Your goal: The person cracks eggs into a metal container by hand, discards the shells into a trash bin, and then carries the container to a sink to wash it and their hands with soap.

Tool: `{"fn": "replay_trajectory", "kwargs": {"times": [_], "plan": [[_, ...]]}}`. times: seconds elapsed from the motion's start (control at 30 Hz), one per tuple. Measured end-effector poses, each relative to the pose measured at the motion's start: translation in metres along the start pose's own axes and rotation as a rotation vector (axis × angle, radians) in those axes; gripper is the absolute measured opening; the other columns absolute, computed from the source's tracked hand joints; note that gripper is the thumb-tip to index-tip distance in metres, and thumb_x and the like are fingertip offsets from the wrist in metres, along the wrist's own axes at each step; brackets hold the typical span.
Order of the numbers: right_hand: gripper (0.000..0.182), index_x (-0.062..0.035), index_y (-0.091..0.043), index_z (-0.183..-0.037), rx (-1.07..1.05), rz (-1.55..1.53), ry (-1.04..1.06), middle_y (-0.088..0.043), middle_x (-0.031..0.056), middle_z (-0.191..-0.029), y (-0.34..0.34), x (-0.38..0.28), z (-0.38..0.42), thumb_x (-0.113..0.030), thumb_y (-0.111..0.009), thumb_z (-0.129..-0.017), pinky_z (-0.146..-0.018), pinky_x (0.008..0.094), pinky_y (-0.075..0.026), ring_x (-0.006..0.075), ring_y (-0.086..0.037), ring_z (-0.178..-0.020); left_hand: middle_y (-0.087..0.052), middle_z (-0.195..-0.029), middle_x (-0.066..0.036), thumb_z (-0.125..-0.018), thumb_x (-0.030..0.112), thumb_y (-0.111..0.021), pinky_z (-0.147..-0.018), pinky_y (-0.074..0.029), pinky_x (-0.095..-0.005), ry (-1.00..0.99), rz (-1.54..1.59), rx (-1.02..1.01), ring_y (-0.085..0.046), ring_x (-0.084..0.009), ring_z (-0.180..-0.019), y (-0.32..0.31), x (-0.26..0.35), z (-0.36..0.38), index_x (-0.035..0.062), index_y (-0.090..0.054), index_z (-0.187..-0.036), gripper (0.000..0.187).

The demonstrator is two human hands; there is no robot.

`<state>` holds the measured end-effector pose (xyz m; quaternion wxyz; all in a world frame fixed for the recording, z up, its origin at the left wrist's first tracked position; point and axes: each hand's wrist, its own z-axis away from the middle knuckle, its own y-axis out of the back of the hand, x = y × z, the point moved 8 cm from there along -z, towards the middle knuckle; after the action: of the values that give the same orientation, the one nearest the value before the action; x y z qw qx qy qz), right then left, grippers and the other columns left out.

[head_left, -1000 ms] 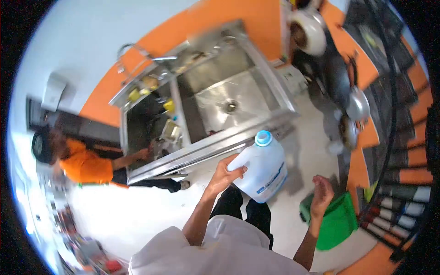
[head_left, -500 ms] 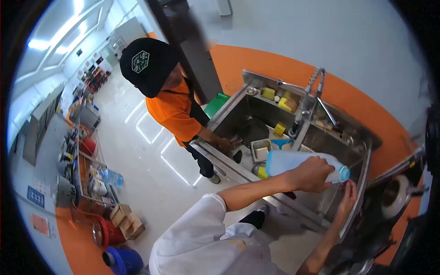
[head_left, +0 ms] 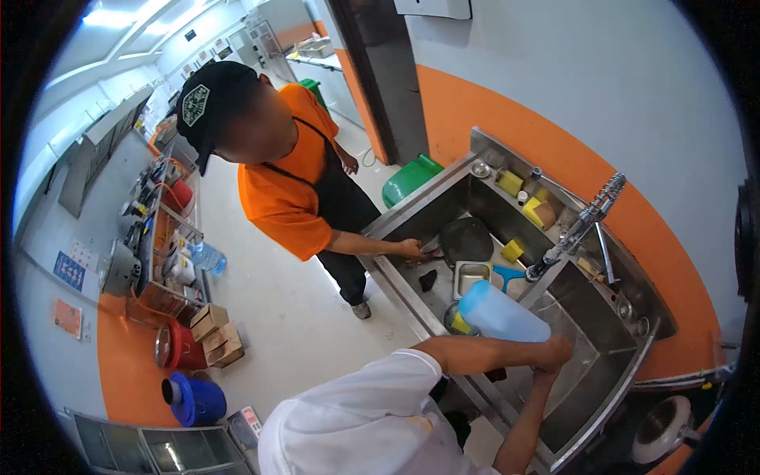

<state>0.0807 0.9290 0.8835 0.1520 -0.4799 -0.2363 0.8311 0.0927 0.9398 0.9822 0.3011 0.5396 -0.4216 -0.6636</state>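
A translucent bluish plastic jug [head_left: 507,310] lies slanted over the sink divider, its pale blue base toward the left basin. My left hand [head_left: 559,345] is closed around its neck end at the right. Just below, my right hand [head_left: 545,372] meets the left one and looks closed. Its fingers are mostly hidden, and the jug's cap cannot be seen. Under the hands lies the right basin [head_left: 598,348]. A small metal pan [head_left: 473,273], a dark flat pan [head_left: 467,241] and a blue plastic tool [head_left: 507,275] lie in the left basin.
A co-worker [head_left: 281,186] in an orange shirt and black apron stands left of the sink, a hand [head_left: 412,248] inside the left basin. A spring-hose faucet [head_left: 590,214] rises behind the divider. Yellow sponges [head_left: 540,212] line the back ledge. A green bin [head_left: 412,180] stands beyond.
My hands have come together at the jug's neck end. The jug's base has swung up and its neck end down. The view has turned, and the co-worker's head is raised.
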Motion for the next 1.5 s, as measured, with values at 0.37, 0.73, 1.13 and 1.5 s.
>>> {"fn": "replay_trajectory", "kwargs": {"times": [0.37, 0.73, 1.13, 1.5], "plan": [[0.040, -0.0030, -0.058, -0.124, -0.088, 0.158, -0.011, -0.063, 0.0103, -0.119, 0.013, 0.004, -0.004, -0.035, -0.055, -0.099, -0.092, 0.0414, -0.048, 0.0255, -0.058, -0.111, -0.062, -0.079, -0.001, -0.080, 0.016, -0.067, -0.072, -0.039, -0.0392, 0.370, -0.066, 0.285, -0.057, -0.0244, -0.081, 0.009, 0.059, -0.003, 0.0139, -0.073, -0.077, 0.007], [0.042, 0.0000, -0.053, -0.133, -0.261, 1.086, 0.398, -0.063, 0.0126, -0.121, 0.064, -0.061, -0.049, -0.024, -0.056, -0.099, -0.094, 0.0385, -0.050, 0.0241, -0.060, -0.108, -0.069, -0.088, -0.015, -0.068, 0.024, -0.076, -0.078, -0.052, -0.0449, 0.151, 0.776, -0.021, -0.067, -0.0338, -0.089, 0.108, -0.116, 0.075, 0.0067, -0.073, -0.088, 0.027], [0.064, -0.0004, -0.040, -0.146, -0.301, 0.427, 0.374, -0.045, 0.0163, -0.144, 0.157, -0.067, -0.209, -0.045, -0.044, -0.099, -0.106, 0.0446, -0.044, 0.0324, -0.047, -0.129, -0.071, -0.108, -0.019, -0.080, 0.016, -0.079, -0.086, -0.054, -0.0364, 0.851, 1.193, 0.847, -0.070, -0.0270, -0.097, 0.186, -0.321, 0.343, -0.0002, -0.067, -0.118, 0.043], [0.028, -0.0153, -0.047, -0.072, -0.048, -0.116, -0.193, -0.039, -0.0017, -0.064, 0.093, -0.117, -0.103, -0.016, -0.056, -0.098, -0.050, 0.0330, -0.031, 0.0166, -0.036, -0.054, -0.069, -0.106, -0.013, -0.086, 0.007, -0.074, -0.084, -0.054, -0.0319, 1.791, 1.100, 0.840, -0.066, -0.0199, -0.094, 0.114, -0.275, 0.565, -0.0041, -0.064, -0.120, 0.037]]}}
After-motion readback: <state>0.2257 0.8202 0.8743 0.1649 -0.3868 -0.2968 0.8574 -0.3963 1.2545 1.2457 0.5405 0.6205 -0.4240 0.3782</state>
